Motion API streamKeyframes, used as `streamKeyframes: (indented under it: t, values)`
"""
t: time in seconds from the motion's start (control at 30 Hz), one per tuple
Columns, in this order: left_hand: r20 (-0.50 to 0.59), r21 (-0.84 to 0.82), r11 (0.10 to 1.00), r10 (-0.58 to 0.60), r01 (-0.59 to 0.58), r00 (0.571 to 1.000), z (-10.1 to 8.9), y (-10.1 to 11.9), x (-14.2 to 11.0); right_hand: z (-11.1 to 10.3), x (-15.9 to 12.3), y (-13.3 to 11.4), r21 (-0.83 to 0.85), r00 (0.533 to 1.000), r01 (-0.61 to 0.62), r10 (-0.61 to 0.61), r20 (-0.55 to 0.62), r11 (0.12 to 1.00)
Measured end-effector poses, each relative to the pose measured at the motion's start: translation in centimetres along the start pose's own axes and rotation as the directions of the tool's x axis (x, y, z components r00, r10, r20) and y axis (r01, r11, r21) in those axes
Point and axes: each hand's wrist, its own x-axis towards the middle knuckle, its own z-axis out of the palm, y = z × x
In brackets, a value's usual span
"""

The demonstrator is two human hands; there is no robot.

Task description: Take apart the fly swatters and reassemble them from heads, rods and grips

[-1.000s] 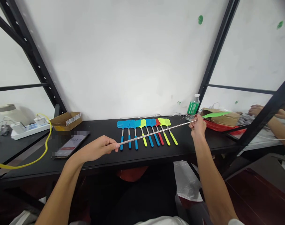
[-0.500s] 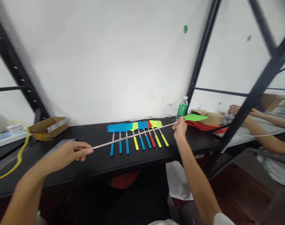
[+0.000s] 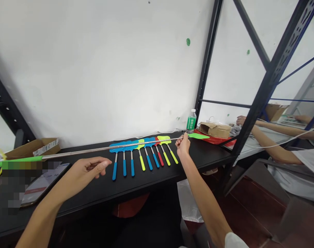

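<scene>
My right hand (image 3: 183, 144) grips a green fly swatter (image 3: 199, 136) by its metal shaft, close to the flat green head. The long shaft runs left across the bench to its green handle (image 3: 30, 159), which reaches the left edge of the view. My left hand (image 3: 88, 170) is held below the shaft, apart from it, fingers loosely bent and nothing in them. Behind and under the shaft lies a row of several shorter swatters with blue (image 3: 132, 167), yellow (image 3: 142, 163) and red (image 3: 160, 159) handles, their heads overlapping toward the wall.
A phone or tablet (image 3: 47, 182) lies on the black bench (image 3: 95, 203) at left, near a cardboard box (image 3: 47, 147). At the right stand a bottle with a green label (image 3: 191, 122), a torn carton (image 3: 215, 130) and a black rack post (image 3: 260, 93). Another person's arm (image 3: 272, 141) is beyond it.
My left hand has let go of the shaft's end. The shaft now extends much further left, with its green handle in view. The view has turned right.
</scene>
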Motion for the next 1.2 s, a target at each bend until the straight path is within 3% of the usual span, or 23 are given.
streamKeyframes:
  t: [0.1, 0.17, 0.27, 0.33, 0.7, 0.83, 1.13, 1.2]
  values:
    - [-0.12, -0.22, 0.974, -0.084, 0.056, 0.989, -0.1, -1.6, 0.9, 0.4, -0.4, 0.0, -0.002, 0.999, 0.012, -0.012, 0.046, 1.0]
    - [-0.226, -0.4, 0.916, -0.126, 0.026, 0.966, -0.3, -1.8, 1.1, 0.6, -0.7, 0.0, 0.013, 0.997, 0.016, -0.017, 0.079, 1.0]
    - [-0.364, -0.665, 0.739, -0.198, -0.105, 0.91, -0.6, -0.7, 1.0, 0.8, -1.0, 0.2, 0.05, 0.992, -0.017, 0.011, 0.123, 0.999]
    - [-0.413, -0.749, 0.64, -0.251, -0.17, 0.875, -0.9, 0.1, 0.8, 0.8, -1.1, 0.2, 0.063, 0.987, -0.056, 0.046, 0.153, 0.996]
    - [-0.435, -0.794, 0.585, -0.352, -0.168, 0.829, -1.6, 0.2, 0.7, 1.2, -1.4, -0.5, 0.108, 0.95, -0.226, 0.195, 0.243, 0.968]
    - [-0.468, -0.792, 0.575, -0.357, -0.205, 0.808, -2.0, -0.3, 0.6, 0.9, -1.1, -1.1, 0.177, 0.965, -0.191, 0.151, 0.215, 0.965]
    - [-0.563, -0.773, 0.589, -0.466, -0.235, 0.683, -3.5, -1.0, -0.4, 0.0, -0.3, -1.7, 0.253, 0.978, -0.116, 0.066, 0.199, 0.96]
    - [-0.588, -0.734, 0.643, -0.443, -0.218, 0.676, -3.7, -1.4, -0.5, 0.0, -0.2, -1.6, 0.259, 0.981, -0.102, 0.054, 0.189, 0.96]
